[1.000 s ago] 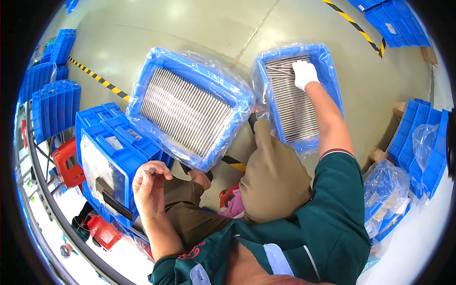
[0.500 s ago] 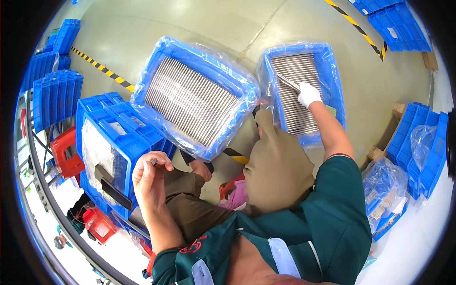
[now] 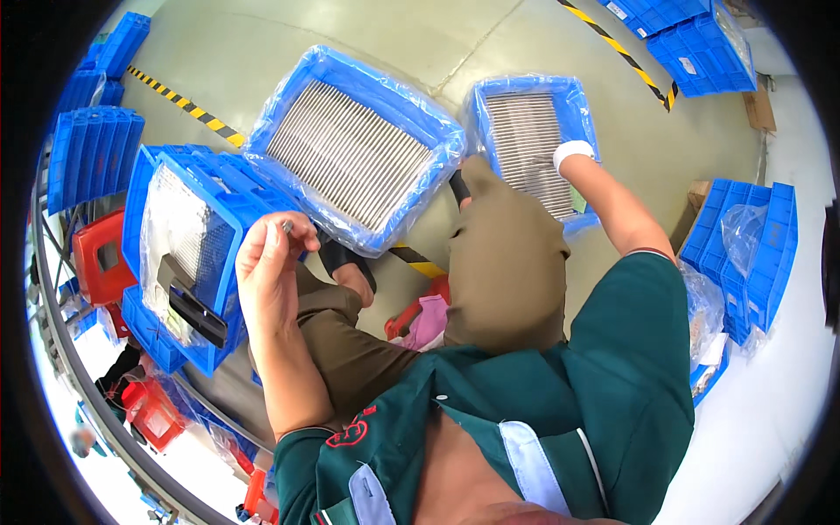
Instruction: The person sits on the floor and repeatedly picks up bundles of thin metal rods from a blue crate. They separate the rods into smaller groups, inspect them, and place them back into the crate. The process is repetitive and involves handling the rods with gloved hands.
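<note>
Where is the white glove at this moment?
In the head view, the white glove is on the right hand, upper right of centre, at the right edge of the silvery metal rods in the right film-lined blue plastic box.

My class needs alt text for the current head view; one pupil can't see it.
A gloved right hand, its fingers hidden, reaches over a lined blue bin of metallic rods. The bare left hand holds a small grey piece; a second bin of rods stands left of the first.

Rods are silver — crates blue — tape yellow-black striped.
</note>
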Tool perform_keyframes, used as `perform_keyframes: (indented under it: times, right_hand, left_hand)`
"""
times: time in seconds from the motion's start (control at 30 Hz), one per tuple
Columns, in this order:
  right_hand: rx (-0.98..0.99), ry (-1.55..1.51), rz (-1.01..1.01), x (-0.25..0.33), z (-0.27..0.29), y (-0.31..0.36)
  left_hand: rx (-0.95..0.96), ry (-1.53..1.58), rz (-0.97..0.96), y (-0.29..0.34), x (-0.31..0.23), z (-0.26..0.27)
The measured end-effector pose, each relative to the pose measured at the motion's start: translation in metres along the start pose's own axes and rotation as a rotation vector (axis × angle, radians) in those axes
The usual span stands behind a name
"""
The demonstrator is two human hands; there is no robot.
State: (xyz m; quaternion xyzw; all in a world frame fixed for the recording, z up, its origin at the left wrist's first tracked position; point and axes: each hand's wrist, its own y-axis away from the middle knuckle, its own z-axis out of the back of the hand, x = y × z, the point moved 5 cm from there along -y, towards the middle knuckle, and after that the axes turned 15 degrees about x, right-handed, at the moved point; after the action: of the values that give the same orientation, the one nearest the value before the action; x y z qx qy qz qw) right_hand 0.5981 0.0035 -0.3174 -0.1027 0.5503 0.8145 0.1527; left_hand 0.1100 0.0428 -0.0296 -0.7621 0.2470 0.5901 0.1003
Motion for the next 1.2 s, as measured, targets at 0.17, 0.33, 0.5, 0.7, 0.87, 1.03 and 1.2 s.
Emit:
perform_keyframes:
  times: [0.17,0.33,0.5,0.7,0.87,1.03,1.2]
  right_hand:
    - [0.114,0.083,-0.153,0.017,0.002,-0.003]
    - [0.106,0.041,-0.183,0.023,0.0,0.018]
    - [-0.072,-0.151,-0.053,0.012,-0.027,0.029]
    - [-0.033,-0.605,0.071,0.014,-0.116,0.032]
    - [-0.104,-1.308,0.182,0.036,-0.142,0.034]
    - [-0.376,-1.509,0.502,0.037,-0.026,0.116]
    - [-0.697,-1.431,0.898,0.056,0.114,0.272]
  left_hand:
    - [-0.024,0.005,0.01,0.002,-0.003,0.004]
    - [-0.038,0.009,0.016,0.008,-0.003,0.008]
    - [-0.059,-0.054,0.032,0.011,-0.003,0.013]
    - [-0.097,-0.009,-0.021,0.013,-0.013,0.023]
    - [-0.082,0.05,-0.048,0.009,-0.014,0.023]
    - [-0.157,0.139,-0.091,0.014,-0.015,0.039]
    - [-0.184,0.248,-0.13,0.01,-0.016,0.046]
